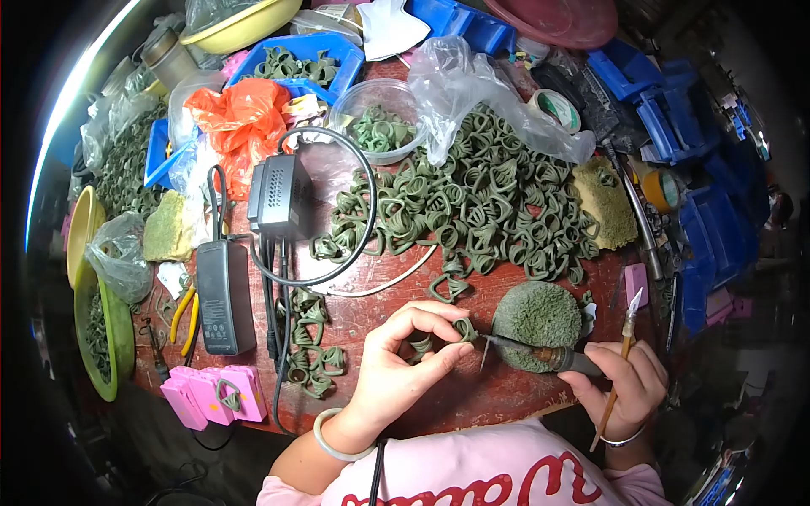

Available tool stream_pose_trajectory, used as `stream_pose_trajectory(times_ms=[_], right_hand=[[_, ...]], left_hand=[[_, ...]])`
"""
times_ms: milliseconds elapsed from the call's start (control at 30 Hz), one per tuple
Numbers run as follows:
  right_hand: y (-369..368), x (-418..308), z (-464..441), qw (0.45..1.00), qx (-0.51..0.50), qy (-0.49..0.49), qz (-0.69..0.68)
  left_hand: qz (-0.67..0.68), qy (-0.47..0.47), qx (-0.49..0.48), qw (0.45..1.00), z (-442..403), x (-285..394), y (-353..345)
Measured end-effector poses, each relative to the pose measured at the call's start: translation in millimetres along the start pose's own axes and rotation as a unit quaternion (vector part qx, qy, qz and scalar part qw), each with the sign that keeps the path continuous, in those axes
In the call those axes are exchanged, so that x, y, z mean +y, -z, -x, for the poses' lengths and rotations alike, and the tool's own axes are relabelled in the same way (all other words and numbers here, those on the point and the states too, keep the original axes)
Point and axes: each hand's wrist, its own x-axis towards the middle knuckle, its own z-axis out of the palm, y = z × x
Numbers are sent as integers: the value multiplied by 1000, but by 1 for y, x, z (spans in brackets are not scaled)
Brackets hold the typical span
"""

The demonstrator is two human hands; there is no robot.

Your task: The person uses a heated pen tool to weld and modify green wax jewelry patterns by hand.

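Note:
My left hand (pixel 413 358) pinches a small green ring-shaped piece (pixel 463 330) between thumb and fingers, near the table's front edge. In my right hand (pixel 623 384) is a dark-handled tool (pixel 567 360) whose thin tip points left and meets the green piece. A thin brown stick with a pale pointed tip (pixel 629 325) also stands up between the fingers of that hand. Behind the tool lies a round, rough green pad (pixel 537 320). A large heap of green ring pieces (pixel 498 194) covers the table beyond both hands.
Left of my hands are a small green cluster (pixel 316 363), a black power adapter (pixel 225 297), a black box (pixel 281 196) with a looped cable, yellow-handled pliers (pixel 183 316) and pink blocks (pixel 213 394). Blue trays (pixel 713 244) stand at the right. A clear bowl (pixel 376 122) sits behind.

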Motion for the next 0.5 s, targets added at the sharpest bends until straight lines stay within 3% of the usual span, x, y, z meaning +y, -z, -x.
stream_pose_trajectory(times_ms=[500], right_hand=[[-2, -3, -2, 1000, -17, 0, -13]], left_hand=[[9, 59, 15, 998, 2, 7, -3]])
